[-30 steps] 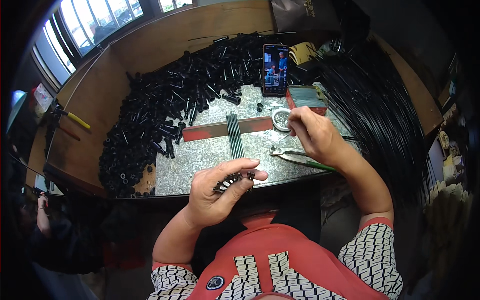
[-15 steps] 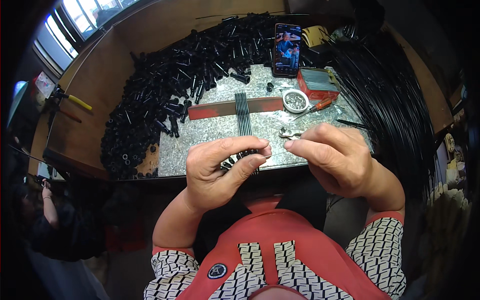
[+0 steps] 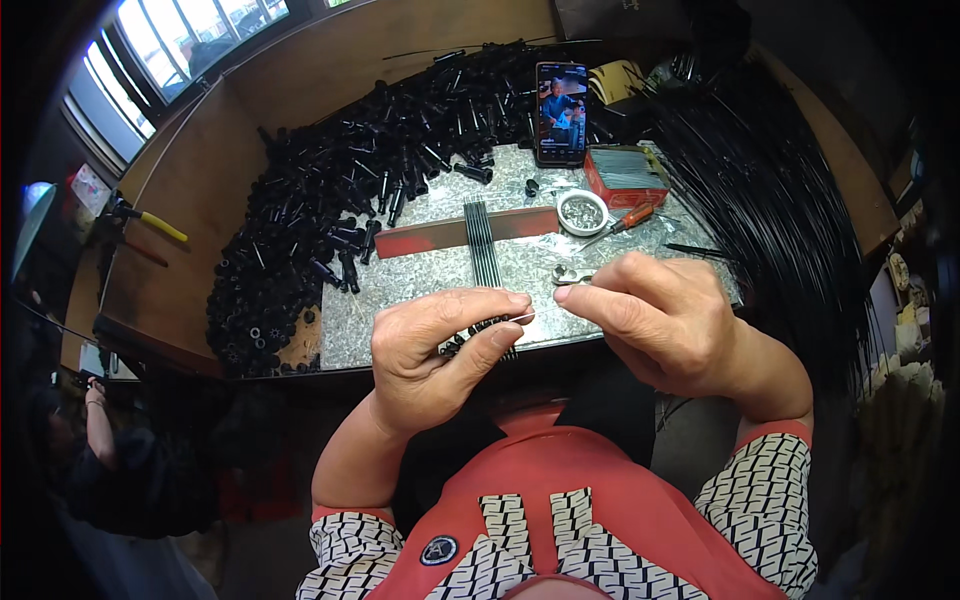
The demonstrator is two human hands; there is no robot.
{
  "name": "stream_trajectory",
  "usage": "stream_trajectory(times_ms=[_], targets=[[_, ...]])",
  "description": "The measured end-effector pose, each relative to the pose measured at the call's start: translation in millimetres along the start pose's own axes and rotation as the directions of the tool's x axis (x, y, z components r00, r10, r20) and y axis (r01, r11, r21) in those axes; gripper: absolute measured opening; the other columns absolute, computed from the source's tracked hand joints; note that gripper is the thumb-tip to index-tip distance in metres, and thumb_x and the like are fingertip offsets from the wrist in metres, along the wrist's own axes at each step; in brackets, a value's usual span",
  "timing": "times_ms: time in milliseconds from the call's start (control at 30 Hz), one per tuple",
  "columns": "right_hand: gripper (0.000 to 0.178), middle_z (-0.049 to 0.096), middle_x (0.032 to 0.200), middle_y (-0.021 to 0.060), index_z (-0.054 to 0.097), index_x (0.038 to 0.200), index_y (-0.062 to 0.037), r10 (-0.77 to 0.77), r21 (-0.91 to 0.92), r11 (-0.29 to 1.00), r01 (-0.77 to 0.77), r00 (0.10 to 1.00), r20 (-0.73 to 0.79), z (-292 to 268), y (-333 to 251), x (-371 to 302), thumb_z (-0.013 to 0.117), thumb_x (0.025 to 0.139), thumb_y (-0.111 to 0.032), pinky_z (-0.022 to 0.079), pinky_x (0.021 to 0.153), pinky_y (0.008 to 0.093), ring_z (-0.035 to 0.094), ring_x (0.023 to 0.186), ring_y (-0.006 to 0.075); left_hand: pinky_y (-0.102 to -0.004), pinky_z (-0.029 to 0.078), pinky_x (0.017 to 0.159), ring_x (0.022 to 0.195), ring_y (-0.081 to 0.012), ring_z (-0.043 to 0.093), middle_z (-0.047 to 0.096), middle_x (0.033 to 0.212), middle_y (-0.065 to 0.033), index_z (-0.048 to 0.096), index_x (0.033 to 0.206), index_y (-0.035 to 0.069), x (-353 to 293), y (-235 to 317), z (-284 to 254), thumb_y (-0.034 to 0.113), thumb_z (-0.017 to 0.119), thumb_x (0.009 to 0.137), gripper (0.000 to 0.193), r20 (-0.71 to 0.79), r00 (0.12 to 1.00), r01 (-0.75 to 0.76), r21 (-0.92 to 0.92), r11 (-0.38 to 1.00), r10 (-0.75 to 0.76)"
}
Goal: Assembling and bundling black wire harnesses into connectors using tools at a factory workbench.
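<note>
My left hand point(image 3: 425, 345) is closed around a bundle of thin dark rods point(image 3: 481, 245), whose black knobbed ends show between thumb and fingers. A fine silvery wire or pin point(image 3: 522, 317) sticks out at its fingertips toward the right. The rods extend away from me across a flat reddish-brown bar point(image 3: 420, 238). Bent fingers of my right hand point(image 3: 665, 315) are closed on a small metal plier-like tool point(image 3: 572, 275); its jaws point left and its handles are hidden in the palm. Between the two hands there is a small gap.
Black tubular parts point(image 3: 340, 180) pile up at the back and left. Beyond the bar stand a phone point(image 3: 561, 115), a white cup point(image 3: 583, 213) of small metal pieces and a red box point(image 3: 627, 178). A screwdriver point(image 3: 636, 216) lies beside them. Long black rods point(image 3: 780, 190) cover the right.
My right hand and the tool have shifted slightly left, closer to my left hand. The bench appears a little lower in the picture. Both grips look the same.
</note>
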State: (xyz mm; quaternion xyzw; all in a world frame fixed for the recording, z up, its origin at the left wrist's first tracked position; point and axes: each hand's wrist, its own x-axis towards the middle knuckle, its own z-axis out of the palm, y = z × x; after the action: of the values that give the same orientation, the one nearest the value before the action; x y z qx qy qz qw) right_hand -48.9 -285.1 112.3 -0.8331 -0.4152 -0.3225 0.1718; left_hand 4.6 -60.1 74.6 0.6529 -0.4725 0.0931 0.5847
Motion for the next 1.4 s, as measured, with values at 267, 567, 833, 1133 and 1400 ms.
stream_trajectory(times_ms=[267, 567, 833, 1133, 1400], targets=[[0.036, 0.057, 0.073, 0.0086, 0.063, 0.105, 0.0001, 0.024, -0.002, 1.0, -0.024, 1.0, 0.017, -2, -2, -2, 0.065, 0.07, 0.004, 0.044, 0.041, 0.0277, 0.058, 0.054, 0.0175, -0.0306, 0.053, 0.079, 0.085, -0.0231, 0.068, 0.069, 0.091, -0.0187, 0.066, 0.096, -0.007, 1, 1, 2, -0.002, 0.061, 0.083, 0.015, -0.008, 1.0, -0.009, 0.012, 1.0, 0.009], [0.035, 0.057, 0.073, 0.0087, 0.062, 0.105, 0.0004, -0.003, 0.001, 1.0, 0.003, 1.0, -0.005, 0, 0, -3, 0.065, 0.07, 0.004, 0.044, 0.04, 0.027, 0.058, 0.053, 0.0171, -0.0307, 0.053, 0.079, 0.086, -0.0231, 0.068, 0.069, 0.091, -0.0187, 0.066, 0.096, -0.007, 1, 1, 2, -0.003, 0.06, 0.083, 0.015, 0.001, 1.0, -0.014, 0.023, 1.0, 0.014], [0.036, 0.056, 0.076, 0.0097, 0.061, 0.108, 0.0011, -0.005, 0.015, 1.0, 0.004, 0.999, 0.054, -2, -2, -3, 0.063, 0.072, 0.007, 0.045, 0.042, 0.0269, 0.058, 0.056, 0.0173, -0.0322, 0.053, 0.08, 0.085, -0.024, 0.068, 0.069, 0.088, -0.017, 0.066, 0.096, -0.006, 4, 2, 3, -0.003, 0.062, 0.081, 0.016, 0.027, 0.999, -0.042, 0.062, 0.997, 0.041], [0.03, 0.054, 0.084, 0.0131, 0.059, 0.097, 0.0042, 0.005, -0.032, 0.999, -0.006, 0.999, -0.033, 1, -2, -5, 0.063, 0.068, 0.011, 0.047, 0.05, 0.0288, 0.057, 0.066, 0.0227, -0.0328, 0.054, 0.077, 0.084, -0.0252, 0.069, 0.07, 0.087, -0.0155, 0.067, 0.095, -0.006, 2, -6, 2, 0.012, 0.069, 0.082, 0.022, 0.085, 0.996, -0.034, 0.033, 0.999, 0.031], [0.028, 0.054, 0.081, 0.0085, 0.065, 0.095, 0.0008, -0.087, -0.08, 0.993, 0.083, 0.995, -0.048, -6, 1, 6, 0.065, 0.067, -0.001, 0.042, 0.051, 0.0277, 0.053, 0.064, 0.0192, -0.0335, 0.055, 0.075, 0.084, -0.0274, 0.069, 0.07, 0.088, -0.015, 0.068, 0.095, -0.003, 6, -12, -3, 0.02, 0.072, 0.078, 0.029, 0.128, 0.986, -0.109, 0.039, 0.993, 0.104]])
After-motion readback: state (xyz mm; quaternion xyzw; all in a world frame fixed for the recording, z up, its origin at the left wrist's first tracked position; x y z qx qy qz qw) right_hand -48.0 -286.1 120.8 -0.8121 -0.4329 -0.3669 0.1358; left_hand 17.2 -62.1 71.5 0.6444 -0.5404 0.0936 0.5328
